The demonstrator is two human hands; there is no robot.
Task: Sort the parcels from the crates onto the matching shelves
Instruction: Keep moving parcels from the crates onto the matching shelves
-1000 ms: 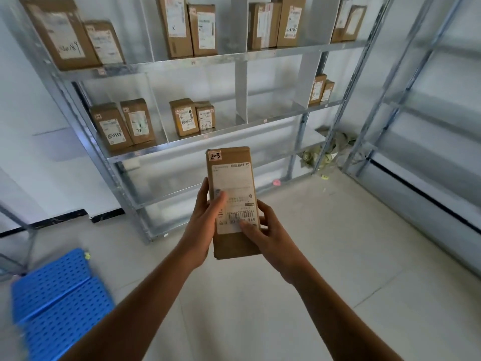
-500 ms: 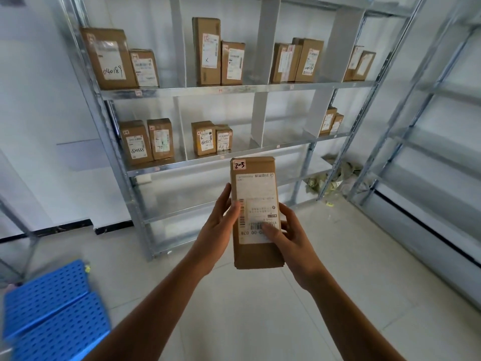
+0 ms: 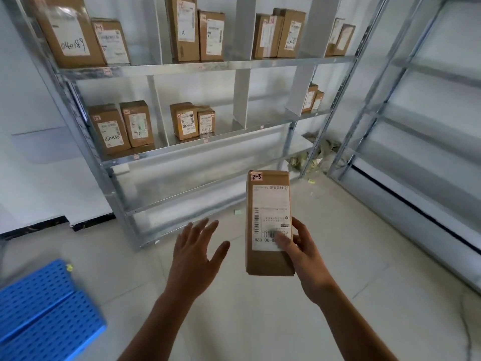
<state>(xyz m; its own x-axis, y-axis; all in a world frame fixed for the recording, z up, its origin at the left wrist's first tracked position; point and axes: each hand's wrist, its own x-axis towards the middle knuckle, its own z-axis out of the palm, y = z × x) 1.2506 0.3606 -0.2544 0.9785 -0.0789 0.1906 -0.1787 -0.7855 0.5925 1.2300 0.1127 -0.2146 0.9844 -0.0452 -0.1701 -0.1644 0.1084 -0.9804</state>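
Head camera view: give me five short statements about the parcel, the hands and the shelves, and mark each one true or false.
1. The right hand holds the parcel. True.
2. The left hand grips the parcel too. False: it is open, fingers spread, apart from the parcel.
3. The parcel's small corner tag reads 2-3. True.
4. The blue crate stands on a shelf. False: it lies on the floor at lower left.
5. A box on the top shelf has 040189 handwritten on its label. True.
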